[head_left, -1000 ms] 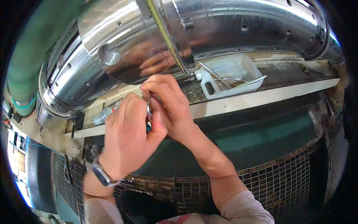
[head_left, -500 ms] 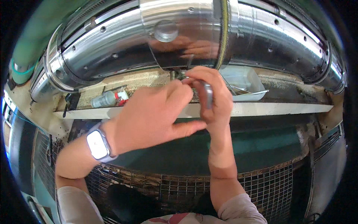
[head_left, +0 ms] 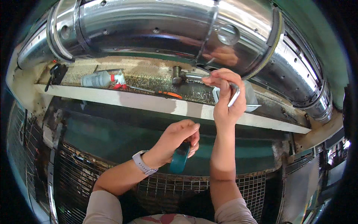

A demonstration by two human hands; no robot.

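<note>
My right hand [head_left: 228,99] is raised under the polished steel cylinder [head_left: 141,33]. Its fingers close on the handle of a hammer-like metal tool [head_left: 177,75], whose short round head sits crosswise at the left end over the ledge. A bent metal bar [head_left: 234,96], shaped like a hex key, also lies in that palm. Lower and to the left, my left hand [head_left: 181,137] is curled in front of the ledge. A teal band-like thing [head_left: 179,160] hangs at its fingers; its kind is unclear. That wrist wears a pale watch strap [head_left: 143,163].
On the grimy ledge [head_left: 123,98] lie a clear bottle with a red-and-white top [head_left: 97,79], an orange-handled screwdriver [head_left: 169,95] and a black-handled tool [head_left: 54,74]. A translucent tub [head_left: 251,99] stands behind my right hand. Below is a metal grating [head_left: 167,186].
My left hand has left my right hand and dropped toward me, now with the teal thing at it. The hammer-like tool shows more fully. The view has turned, uncovering the orange-handled screwdriver.
</note>
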